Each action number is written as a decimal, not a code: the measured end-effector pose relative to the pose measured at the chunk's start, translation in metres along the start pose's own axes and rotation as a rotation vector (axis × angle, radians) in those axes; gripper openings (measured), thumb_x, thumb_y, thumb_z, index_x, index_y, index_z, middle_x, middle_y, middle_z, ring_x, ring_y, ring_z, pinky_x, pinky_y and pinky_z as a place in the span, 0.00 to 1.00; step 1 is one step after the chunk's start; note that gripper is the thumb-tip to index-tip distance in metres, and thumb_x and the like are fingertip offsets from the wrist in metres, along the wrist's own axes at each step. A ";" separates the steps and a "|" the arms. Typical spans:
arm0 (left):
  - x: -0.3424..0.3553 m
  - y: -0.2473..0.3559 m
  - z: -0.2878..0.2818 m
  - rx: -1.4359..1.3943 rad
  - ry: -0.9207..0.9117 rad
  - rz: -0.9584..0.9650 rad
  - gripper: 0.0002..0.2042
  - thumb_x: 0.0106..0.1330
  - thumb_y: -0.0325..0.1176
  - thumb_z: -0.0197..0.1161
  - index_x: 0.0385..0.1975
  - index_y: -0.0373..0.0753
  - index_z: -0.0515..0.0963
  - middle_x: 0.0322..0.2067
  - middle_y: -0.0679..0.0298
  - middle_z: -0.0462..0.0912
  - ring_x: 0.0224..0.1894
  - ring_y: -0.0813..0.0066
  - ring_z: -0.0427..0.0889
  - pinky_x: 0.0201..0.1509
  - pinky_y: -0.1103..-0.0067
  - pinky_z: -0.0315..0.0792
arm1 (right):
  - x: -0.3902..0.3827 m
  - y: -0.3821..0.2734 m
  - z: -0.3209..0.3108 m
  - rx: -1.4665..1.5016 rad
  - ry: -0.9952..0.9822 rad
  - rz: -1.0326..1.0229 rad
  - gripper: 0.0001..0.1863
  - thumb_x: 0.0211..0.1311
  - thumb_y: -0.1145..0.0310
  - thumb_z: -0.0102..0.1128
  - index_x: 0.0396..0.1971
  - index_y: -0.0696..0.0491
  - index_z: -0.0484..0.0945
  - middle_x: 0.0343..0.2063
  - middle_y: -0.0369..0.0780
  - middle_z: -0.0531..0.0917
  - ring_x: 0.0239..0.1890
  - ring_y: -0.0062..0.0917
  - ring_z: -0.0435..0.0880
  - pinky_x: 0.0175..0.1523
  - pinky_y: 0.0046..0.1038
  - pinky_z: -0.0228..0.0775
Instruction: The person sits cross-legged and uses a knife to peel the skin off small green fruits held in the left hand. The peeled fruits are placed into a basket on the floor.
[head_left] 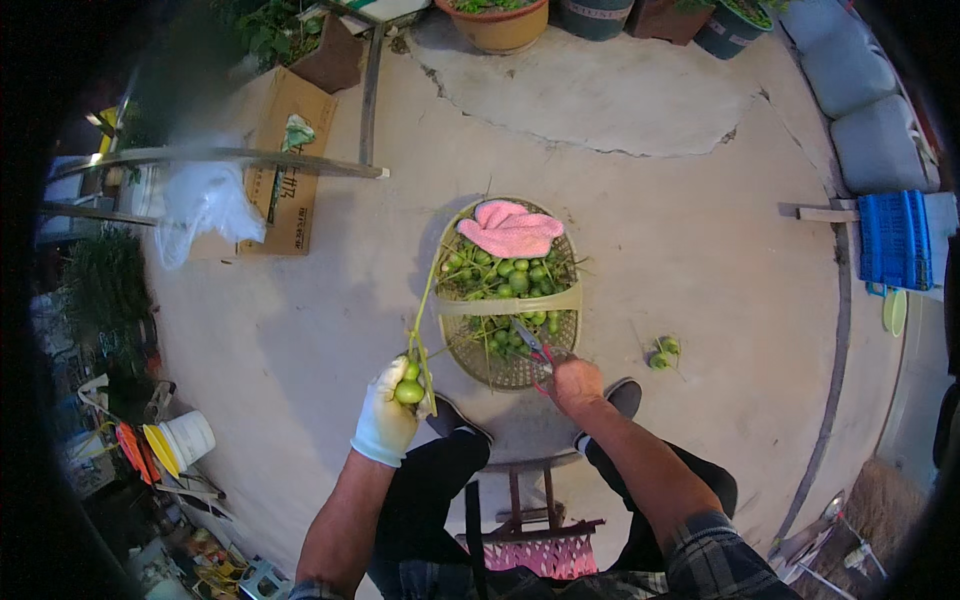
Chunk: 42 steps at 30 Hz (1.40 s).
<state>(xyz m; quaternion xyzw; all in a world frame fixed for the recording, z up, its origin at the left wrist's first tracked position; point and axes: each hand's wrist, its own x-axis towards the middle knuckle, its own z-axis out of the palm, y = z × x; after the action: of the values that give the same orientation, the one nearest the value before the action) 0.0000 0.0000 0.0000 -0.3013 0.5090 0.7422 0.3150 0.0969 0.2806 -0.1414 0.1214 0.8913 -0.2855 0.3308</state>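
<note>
A pink woven seat (540,553) shows between the person's dark-trousered legs, with two dark shoes (460,419) planted apart in front of it. Ahead of the left knee, the left hand (387,415), in a white glove with a pale blue cuff, has its fingers curled around a couple of round green fruits (409,385) and a long green stem (421,310) that rises well past the fist. The bare right hand (577,386) is closed on the red handles of a pair of scissors (532,340), their tips over the near part of the basket (whether the blades are parted, I cannot tell).

To cut cleanly, I judge it best to turn the fruit so its joint with the stem faces the scissors, keep the gloved fingertips behind the cutting line, and snip close without nicking the skin. Working over the basket should catch whatever drops.

That oval woven basket (512,378) stands just beyond the shoes, its handle arching across, heaped with more green fruits (518,280) and stems; a pink glove (510,230) lies on its far end. A few loose green fruits (663,352) rest on the floor to the right. Farther off are a cardboard box (303,150), a blue crate (890,240) and a tan plant pot (500,29).
</note>
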 end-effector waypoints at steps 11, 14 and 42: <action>-0.011 -0.008 0.009 -0.221 -0.122 0.093 0.20 0.76 0.50 0.53 0.50 0.38 0.76 0.31 0.57 0.80 0.23 0.68 0.73 0.27 0.74 0.67 | 0.042 0.002 0.036 0.074 0.193 -0.182 0.23 0.57 0.64 0.63 0.53 0.55 0.79 0.41 0.52 0.85 0.41 0.51 0.86 0.44 0.49 0.79; -0.016 -0.010 0.006 -0.187 -0.227 0.134 0.20 0.75 0.51 0.53 0.48 0.38 0.75 0.32 0.55 0.81 0.23 0.68 0.74 0.27 0.74 0.67 | 0.018 0.009 0.038 0.211 0.317 -0.248 0.23 0.57 0.62 0.65 0.51 0.56 0.79 0.36 0.54 0.86 0.37 0.53 0.85 0.43 0.50 0.78; -0.315 -0.082 0.087 0.128 -0.521 0.687 0.21 0.69 0.26 0.63 0.61 0.33 0.74 0.43 0.61 0.84 0.39 0.75 0.83 0.41 0.80 0.76 | -0.396 -0.040 -0.016 0.855 0.952 -0.489 0.10 0.65 0.71 0.59 0.39 0.62 0.83 0.18 0.36 0.75 0.21 0.18 0.74 0.27 0.26 0.67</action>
<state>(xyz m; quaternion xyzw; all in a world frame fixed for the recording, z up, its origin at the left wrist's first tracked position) 0.2473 0.0551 0.2219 0.1032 0.5280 0.8222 0.1856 0.3700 0.2471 0.1469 0.1488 0.7503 -0.5945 -0.2481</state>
